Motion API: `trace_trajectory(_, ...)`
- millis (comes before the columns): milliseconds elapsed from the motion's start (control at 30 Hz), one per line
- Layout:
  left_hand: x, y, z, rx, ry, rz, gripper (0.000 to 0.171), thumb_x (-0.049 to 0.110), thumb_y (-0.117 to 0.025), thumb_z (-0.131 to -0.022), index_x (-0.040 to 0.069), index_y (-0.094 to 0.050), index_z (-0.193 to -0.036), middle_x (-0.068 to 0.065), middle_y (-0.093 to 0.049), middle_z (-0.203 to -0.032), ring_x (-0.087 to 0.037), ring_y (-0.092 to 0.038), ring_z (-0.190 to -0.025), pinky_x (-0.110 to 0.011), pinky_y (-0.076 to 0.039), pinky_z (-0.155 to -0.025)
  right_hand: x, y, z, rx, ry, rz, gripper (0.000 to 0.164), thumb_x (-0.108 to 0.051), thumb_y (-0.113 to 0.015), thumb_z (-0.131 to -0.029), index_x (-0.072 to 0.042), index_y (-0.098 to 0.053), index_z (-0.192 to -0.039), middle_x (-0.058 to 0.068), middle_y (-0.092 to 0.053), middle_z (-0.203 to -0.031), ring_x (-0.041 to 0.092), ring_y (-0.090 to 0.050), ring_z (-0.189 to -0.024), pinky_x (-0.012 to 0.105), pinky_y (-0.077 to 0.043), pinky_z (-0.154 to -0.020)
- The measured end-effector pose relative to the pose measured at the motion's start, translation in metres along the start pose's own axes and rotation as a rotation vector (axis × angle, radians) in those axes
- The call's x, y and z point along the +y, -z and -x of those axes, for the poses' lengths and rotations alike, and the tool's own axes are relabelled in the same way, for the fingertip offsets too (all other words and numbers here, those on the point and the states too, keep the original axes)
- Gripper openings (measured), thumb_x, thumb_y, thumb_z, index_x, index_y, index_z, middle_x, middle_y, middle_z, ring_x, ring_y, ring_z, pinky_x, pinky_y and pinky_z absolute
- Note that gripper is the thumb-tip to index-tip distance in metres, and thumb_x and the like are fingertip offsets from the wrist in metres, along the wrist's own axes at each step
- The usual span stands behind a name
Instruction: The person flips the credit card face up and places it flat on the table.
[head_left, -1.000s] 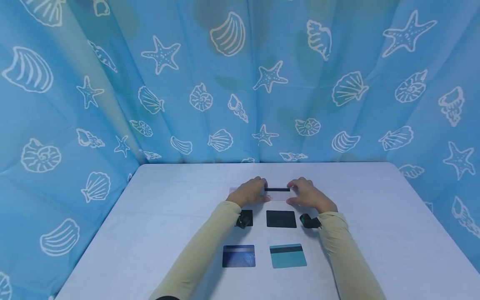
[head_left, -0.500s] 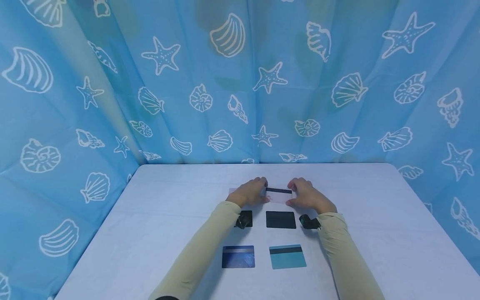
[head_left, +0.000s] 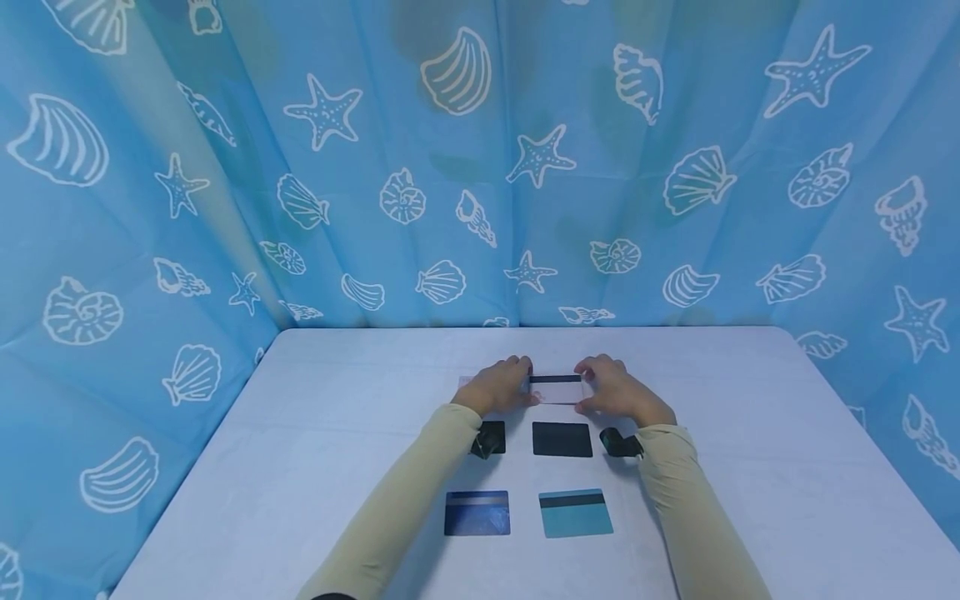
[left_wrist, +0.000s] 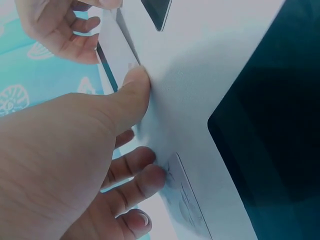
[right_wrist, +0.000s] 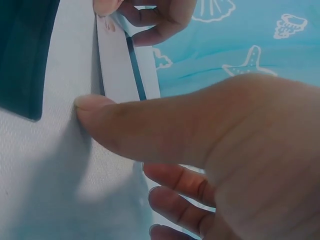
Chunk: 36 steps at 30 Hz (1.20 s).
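Observation:
A pale pinkish-white card (head_left: pixel 557 393) with a black magnetic stripe lies between my two hands near the back of the table. My left hand (head_left: pixel 501 387) pinches its left end, and my right hand (head_left: pixel 617 390) pinches the right end, thumbs at the near side. A thin shadow runs along the near edge of the card (right_wrist: pixel 117 62) in the right wrist view. Beneath the left hand, another pale card (left_wrist: pixel 186 202) lies on the table, partly covered. Just in front of the hands lies a black card (head_left: pixel 562 440).
Another black card (head_left: pixel 498 430) is partly hidden by the left wrist's dark camera. Nearer the front lie a blue card (head_left: pixel 477 515) and a teal card (head_left: pixel 576 515) with a dark stripe. A blue shell-print curtain (head_left: pixel 450 167) hangs behind the white table (head_left: pixel 300 467).
The pinched card has shifted slightly between the fingers: half a second ago it sat tilted with its right end lower, and now it is nearly level. Both hands have barely moved.

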<state>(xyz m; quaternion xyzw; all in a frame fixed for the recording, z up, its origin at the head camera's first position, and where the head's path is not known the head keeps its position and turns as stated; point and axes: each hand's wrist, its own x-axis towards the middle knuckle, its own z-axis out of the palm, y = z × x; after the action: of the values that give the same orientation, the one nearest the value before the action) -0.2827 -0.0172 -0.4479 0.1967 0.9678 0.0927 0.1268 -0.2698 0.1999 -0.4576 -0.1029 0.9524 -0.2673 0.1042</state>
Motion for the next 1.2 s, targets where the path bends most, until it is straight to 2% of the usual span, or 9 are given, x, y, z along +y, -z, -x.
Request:
trace_trajectory(333, -0.002, 0.001, 0.004, -0.028, -0.003, -0.001, 0.057, 0.048, -0.064, -0.101, 0.014, -0.053, -0.145, -0.006, -0.062, -0.133, -0.021, -0.062, -0.123, -0.040, -0.050, -0.110, -0.001, 0.004, 0.002, -0.010, -0.002, -0.012, 0.064, -0.017, -0.086, -0.083, -0.005, -0.057, -0.140, 0.021, -0.055, -0.135, 0.038, -0.048, -0.123, 0.060, -0.045, -0.108)
trace_trajectory(533, -0.002, 0.002, 0.002, -0.022, -0.010, 0.008, 0.060, 0.052, -0.063, -0.100, 0.016, -0.052, -0.147, -0.006, -0.061, -0.138, -0.021, -0.060, -0.128, -0.040, -0.048, -0.113, -0.003, 0.009, 0.006, -0.012, -0.009, -0.034, 0.066, -0.019, -0.086, -0.084, -0.006, -0.057, -0.141, 0.020, -0.055, -0.136, 0.037, -0.048, -0.122, 0.059, -0.048, -0.106)
trace_trajectory(967, 0.005, 0.011, 0.000, 0.019, -0.113, 0.040, 0.065, 0.049, -0.068, -0.098, 0.016, -0.050, -0.151, -0.006, -0.056, -0.149, -0.021, -0.055, -0.139, -0.039, -0.044, -0.117, -0.006, 0.018, 0.008, 0.001, 0.059, -0.029, 0.065, -0.020, -0.085, -0.084, -0.003, -0.057, -0.141, 0.022, -0.055, -0.132, 0.038, -0.048, -0.119, 0.058, -0.050, -0.101)
trace_trajectory(1200, 0.010, 0.012, -0.001, 0.048, -0.164, 0.040, 0.064, 0.047, -0.069, -0.098, 0.014, -0.051, -0.150, -0.006, -0.058, -0.146, -0.019, -0.058, -0.134, -0.036, -0.046, -0.115, -0.010, 0.019, 0.010, 0.016, 0.065, -0.031, 0.065, -0.020, -0.085, -0.085, -0.003, -0.057, -0.141, 0.021, -0.055, -0.133, 0.037, -0.047, -0.120, 0.058, -0.050, -0.102)
